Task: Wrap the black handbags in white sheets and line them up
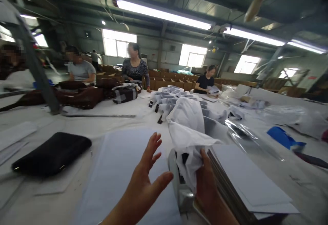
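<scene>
My left hand is raised over a stack of white paper sheets, its fingers apart and holding nothing. To its right, my right hand grips a crumpled piece of white tissue paper, which stands up above the hand and spreads forward. Partly hidden beneath the paper is a grey metal object. Beside my right hand lies a stack of boards with white tops. Behind the tissue paper are rows of folded white and grey pieces with dark tags.
A black pouch lies at the left, near a slanted metal post. Brown bags sit farther back. Clear plastic and a blue item are at the right. Several people stand or sit across the table.
</scene>
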### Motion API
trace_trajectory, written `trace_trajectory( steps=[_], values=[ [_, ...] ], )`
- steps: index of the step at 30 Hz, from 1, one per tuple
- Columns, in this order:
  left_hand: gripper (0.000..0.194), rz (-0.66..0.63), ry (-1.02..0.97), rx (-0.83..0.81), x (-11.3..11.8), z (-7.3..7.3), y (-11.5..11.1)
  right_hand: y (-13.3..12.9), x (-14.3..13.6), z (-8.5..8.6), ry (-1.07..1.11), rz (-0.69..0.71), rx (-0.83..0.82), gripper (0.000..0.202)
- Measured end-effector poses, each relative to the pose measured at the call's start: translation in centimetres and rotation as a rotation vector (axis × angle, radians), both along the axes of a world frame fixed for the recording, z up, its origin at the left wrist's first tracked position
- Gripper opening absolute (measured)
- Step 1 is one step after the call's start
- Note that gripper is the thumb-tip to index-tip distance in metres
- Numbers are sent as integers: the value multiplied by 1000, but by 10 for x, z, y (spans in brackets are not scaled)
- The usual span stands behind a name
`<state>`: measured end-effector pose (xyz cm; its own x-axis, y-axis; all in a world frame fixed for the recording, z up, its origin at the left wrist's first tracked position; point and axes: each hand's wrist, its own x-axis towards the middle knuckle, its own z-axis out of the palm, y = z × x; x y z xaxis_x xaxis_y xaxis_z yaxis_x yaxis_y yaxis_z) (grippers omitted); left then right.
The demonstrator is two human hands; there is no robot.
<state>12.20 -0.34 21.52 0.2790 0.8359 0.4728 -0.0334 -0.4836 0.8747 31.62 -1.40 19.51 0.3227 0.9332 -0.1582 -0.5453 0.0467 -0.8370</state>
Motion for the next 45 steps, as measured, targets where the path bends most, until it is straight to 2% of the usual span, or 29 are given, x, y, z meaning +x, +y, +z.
trace_trajectory(
  steps=[3,5,8,13,18,22,24,25,28,30,32,34,37,41,45],
  values=[
    [90,174,53,-12,-29,-3,-22,-17,-66,-37,149,48,-51,56],
    [86,281,88,-37,-52,-10,-35,-27,-100,-60,213,99,-67,53],
    [73,371,136,-30,-84,-26,-49,-42,-136,-90,272,188,-114,54],
    [54,441,171,-7,-121,-58,-61,-67,-169,-129,256,248,-184,59],
    [63,480,228,5,-140,-84,-66,-83,-170,-145,192,364,-239,55],
    [55,482,268,15,-148,-91,-68,-88,-142,-147,-33,465,-391,53],
    [52,454,306,49,-151,-90,-67,-94,-123,-143,-283,399,-416,65],
    [50,445,326,69,-153,-89,-67,-98,-115,-139,-451,332,-376,71],
    [43,441,372,130,-155,-83,-65,-110,-106,-117,-996,164,-47,74],
    [38,428,403,163,-155,-79,-64,-112,-116,-99,-1253,181,260,79],
    [39,403,444,189,-153,-77,-64,-106,-135,-85,-1418,246,532,90],
    [42,382,481,210,-152,-75,-65,-95,-156,-78,-1534,260,694,92],
    [40,367,502,225,-149,-76,-66,-76,-172,-81,-1608,163,779,79],
    [42,357,506,234,-148,-75,-64,-60,-168,-81,-1582,69,790,71],
    [42,352,496,225,-150,-69,-59,-54,-160,-68,-1553,116,827,61]
  ],
)
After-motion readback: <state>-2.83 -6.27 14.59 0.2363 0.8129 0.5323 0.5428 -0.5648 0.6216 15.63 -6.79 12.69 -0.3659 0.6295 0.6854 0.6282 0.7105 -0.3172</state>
